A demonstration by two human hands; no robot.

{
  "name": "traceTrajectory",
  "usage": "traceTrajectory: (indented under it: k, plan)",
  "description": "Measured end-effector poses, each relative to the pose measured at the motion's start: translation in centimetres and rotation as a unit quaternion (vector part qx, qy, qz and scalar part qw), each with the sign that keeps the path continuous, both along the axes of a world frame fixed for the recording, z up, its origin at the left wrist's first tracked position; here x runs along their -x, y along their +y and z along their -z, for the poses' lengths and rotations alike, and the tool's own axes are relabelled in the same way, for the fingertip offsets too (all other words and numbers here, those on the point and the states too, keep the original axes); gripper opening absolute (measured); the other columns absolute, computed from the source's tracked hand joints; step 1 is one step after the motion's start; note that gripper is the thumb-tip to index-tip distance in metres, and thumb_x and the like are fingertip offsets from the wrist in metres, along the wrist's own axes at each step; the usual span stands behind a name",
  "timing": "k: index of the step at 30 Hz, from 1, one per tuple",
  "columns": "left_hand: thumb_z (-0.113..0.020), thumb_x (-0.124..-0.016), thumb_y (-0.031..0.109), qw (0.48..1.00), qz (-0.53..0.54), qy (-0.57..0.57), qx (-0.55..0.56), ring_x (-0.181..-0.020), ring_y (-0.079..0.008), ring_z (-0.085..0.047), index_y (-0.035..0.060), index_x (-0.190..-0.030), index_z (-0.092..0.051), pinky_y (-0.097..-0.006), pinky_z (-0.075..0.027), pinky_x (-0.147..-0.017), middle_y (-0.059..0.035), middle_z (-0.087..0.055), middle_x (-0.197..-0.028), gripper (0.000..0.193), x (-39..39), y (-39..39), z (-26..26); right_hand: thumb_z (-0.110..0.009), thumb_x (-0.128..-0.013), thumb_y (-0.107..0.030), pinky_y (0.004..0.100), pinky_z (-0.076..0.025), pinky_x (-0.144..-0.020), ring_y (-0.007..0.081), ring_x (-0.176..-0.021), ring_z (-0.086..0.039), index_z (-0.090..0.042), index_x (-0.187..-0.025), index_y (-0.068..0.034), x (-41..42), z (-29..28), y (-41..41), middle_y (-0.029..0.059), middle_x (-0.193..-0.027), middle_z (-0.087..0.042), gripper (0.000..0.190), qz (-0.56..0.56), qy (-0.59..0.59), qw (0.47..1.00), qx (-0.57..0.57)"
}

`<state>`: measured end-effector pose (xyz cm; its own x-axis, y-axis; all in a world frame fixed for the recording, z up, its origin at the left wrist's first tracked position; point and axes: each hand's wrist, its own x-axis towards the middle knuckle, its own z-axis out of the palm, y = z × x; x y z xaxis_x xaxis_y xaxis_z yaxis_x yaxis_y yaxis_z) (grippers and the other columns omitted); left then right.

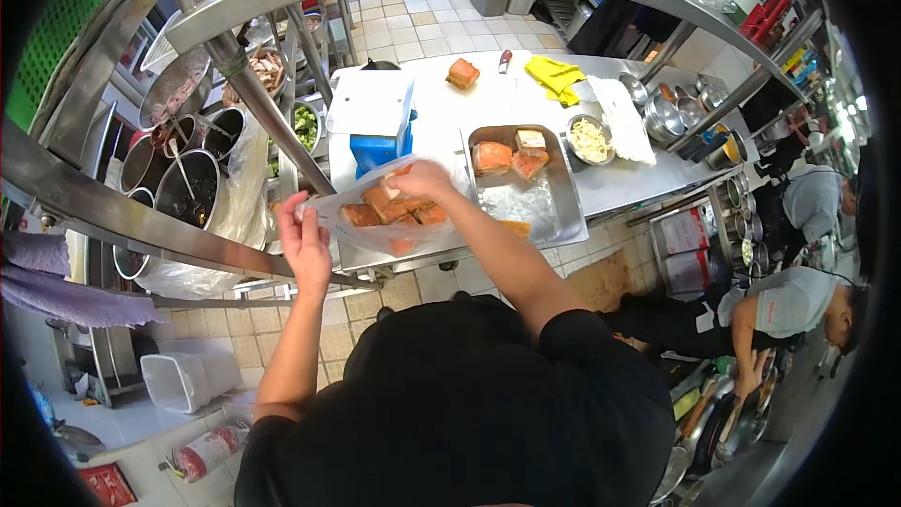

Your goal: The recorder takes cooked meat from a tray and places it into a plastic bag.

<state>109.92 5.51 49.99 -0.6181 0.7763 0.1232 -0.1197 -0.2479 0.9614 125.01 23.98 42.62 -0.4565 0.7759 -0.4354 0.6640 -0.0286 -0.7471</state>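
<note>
A clear plastic bag [422,236] with several browned slabs of meat [362,215], apparently pork belly, lies at the near edge of the steel worktable. My right hand [422,179] reaches into its mouth with its fingers around one slab. At the bag's left edge is my left hand [306,243], raised with its fingers apart; its palm side faces the bag. Right of the bag, a rectangular steel tray [521,204] holds more slabs [493,158]. My right forearm partly covers another piece [516,228] at the tray's near side.
A blue weighing scale [369,102] with a white top stands behind the bag. Farther back are a meat slab [462,74], a knife handle [505,61] and a yellow cloth [554,79]. A bowl of pale strips [590,141] sits right. Steel posts [274,105] rise left; co-workers [774,303] stand right.
</note>
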Motion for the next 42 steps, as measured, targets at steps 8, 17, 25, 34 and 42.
traceTrajectory:
  k: [8, 17, 25, 34, 42]
  plan:
    - [-0.048, -0.094, 0.007, 1.000, 0.014, -0.017, -0.019, -0.054, -0.0036, -0.034, 0.0085, -0.112, -0.049, -0.0187, -0.031, -0.047, 0.0025, -0.039, -0.075, 0.018, 1.1, -1.0, 1.2, -0.062, -0.072, -0.054, 0.0380, -0.047, -0.085, 0.0285, -0.102, -0.057, -0.067, -0.102, -0.002, -3.0, -0.2, 1.4, 0.0152, -0.105, -0.063, 0.060, -0.092, -0.254, 0.929, -0.252]
    - [-0.048, -0.094, 0.008, 1.000, 0.008, -0.007, 0.011, -0.054, -0.0029, -0.035, 0.0086, -0.113, -0.048, -0.0185, -0.032, -0.046, 0.0029, -0.041, -0.074, 0.020, 0.3, -0.8, 0.5, -0.061, -0.078, -0.023, 0.0348, -0.049, -0.081, 0.0285, -0.092, -0.064, -0.066, -0.100, -0.006, -12.5, -4.3, 6.8, 0.0160, -0.096, -0.067, 0.028, 0.079, 0.138, 0.973, -0.166]
    - [-0.048, -0.094, 0.009, 1.000, 0.024, 0.003, 0.020, -0.051, -0.0021, -0.036, 0.0084, -0.113, -0.046, -0.0176, -0.032, -0.044, 0.0031, -0.044, -0.075, 0.019, 0.2, -0.5, 0.4, -0.063, -0.073, -0.014, 0.0418, -0.038, -0.094, 0.0298, -0.116, -0.045, -0.045, -0.119, -0.007, -13.3, 7.6, 8.3, 0.0108, -0.124, -0.047, 0.050, -0.019, -0.368, 0.866, -0.338]
    - [-0.050, -0.093, 0.010, 0.999, 0.035, -0.020, 0.022, -0.053, -0.0025, -0.036, 0.0090, -0.115, -0.047, -0.0178, -0.031, -0.046, 0.0044, -0.043, -0.075, 0.021, 0.7, -1.7, 0.6, -0.076, -0.063, -0.024, 0.0419, -0.046, -0.084, 0.0306, -0.100, -0.054, -0.050, -0.102, -0.005, -14.5, 2.0, 4.3, 0.0134, -0.105, -0.052, 0.050, 0.200, -0.165, 0.851, -0.457]
    - [-0.053, -0.092, 0.009, 0.998, 0.057, -0.011, 0.022, -0.056, -0.0012, -0.038, 0.0081, -0.114, -0.047, -0.0174, -0.030, -0.047, 0.0055, -0.046, -0.075, 0.023, 0.2, -0.5, 0.9, -0.079, -0.061, -0.020, 0.0374, -0.045, -0.089, 0.0292, -0.104, -0.054, -0.050, -0.114, -0.004, -8.5, -8.4, -2.5, 0.0140, -0.108, -0.055, 0.062, -0.087, 0.143, 0.893, -0.417]
